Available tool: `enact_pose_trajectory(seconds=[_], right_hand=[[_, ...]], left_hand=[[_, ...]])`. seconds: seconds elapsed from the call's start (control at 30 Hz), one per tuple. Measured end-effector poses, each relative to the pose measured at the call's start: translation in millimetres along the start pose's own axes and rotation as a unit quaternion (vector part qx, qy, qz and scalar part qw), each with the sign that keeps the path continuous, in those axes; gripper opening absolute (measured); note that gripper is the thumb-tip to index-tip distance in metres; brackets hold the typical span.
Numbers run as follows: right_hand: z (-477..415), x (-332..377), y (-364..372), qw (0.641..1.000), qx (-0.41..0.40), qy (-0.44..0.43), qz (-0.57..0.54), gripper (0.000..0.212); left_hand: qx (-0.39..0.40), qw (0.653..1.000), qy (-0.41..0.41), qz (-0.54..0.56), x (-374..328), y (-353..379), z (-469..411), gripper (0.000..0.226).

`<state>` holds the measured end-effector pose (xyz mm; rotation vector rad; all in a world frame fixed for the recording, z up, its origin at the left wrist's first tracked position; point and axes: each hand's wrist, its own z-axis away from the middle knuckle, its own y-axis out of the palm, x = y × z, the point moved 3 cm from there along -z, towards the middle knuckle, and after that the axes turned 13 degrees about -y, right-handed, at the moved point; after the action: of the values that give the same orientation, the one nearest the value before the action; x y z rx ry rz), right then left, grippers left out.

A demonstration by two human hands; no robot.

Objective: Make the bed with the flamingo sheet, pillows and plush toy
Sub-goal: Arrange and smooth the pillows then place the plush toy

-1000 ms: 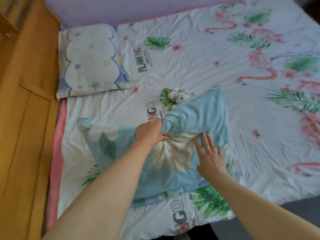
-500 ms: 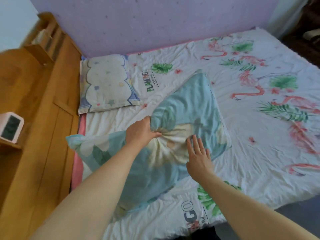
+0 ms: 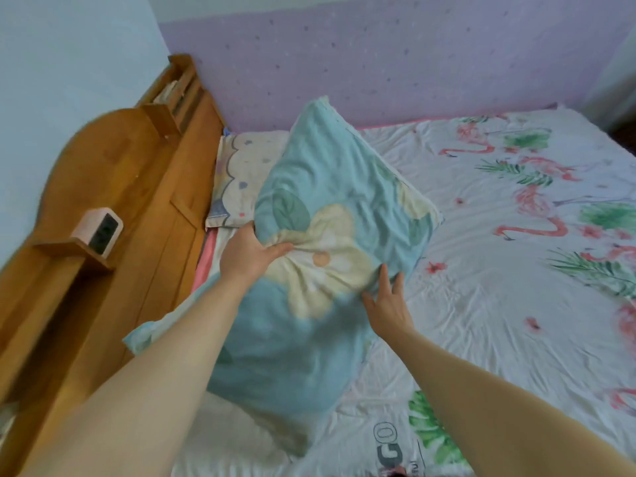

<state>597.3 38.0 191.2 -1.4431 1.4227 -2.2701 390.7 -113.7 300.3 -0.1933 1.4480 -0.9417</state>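
Hands are on a blue pillow (image 3: 327,235) with a big pale flower. It stands tilted up by the bed's headboard edge, and one corner points at the purple wall (image 3: 378,56). The left hand (image 3: 247,256) grips a bunch of cloth in the pillow's middle. Its thumb shows, but its fingers are tucked out of sight in the folds. The right hand (image 3: 389,304) lies flat on the pillow front with straight fingers and holds nothing. The blue pillow hides part of a white pillow (image 3: 241,173) in the far corner by the wooden headboard (image 3: 137,187). The flamingo sheet (image 3: 499,287) covers the bed, all wrinkly, and its near and right edges are cut off. A small pink box (image 3: 99,232) sits on the headboard shelf, too blurry to name.
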Motion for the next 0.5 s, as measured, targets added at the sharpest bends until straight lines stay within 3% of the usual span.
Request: enact_pose_trajectory(seconds=[0.07,0.2,0.5], right_hand=[[-0.4,5.6,1.8,1.000,-0.008,-0.005,-0.028,0.075],[-1.4,11.5,4.1,0.998,-0.018,-0.006,-0.066,0.075],[-20.5,10.9,19.1,0.994,0.056,0.002,-0.094,0.094]], left_hand=[[0.001,0.999,-0.014,0.049,2.8,-9.5,4.7,0.077],[-0.014,0.990,-0.050,0.129,12.4,-22.8,12.7,0.054],[-0.040,0.945,-0.154,0.286,50.6,-35.3,34.3,0.047]])
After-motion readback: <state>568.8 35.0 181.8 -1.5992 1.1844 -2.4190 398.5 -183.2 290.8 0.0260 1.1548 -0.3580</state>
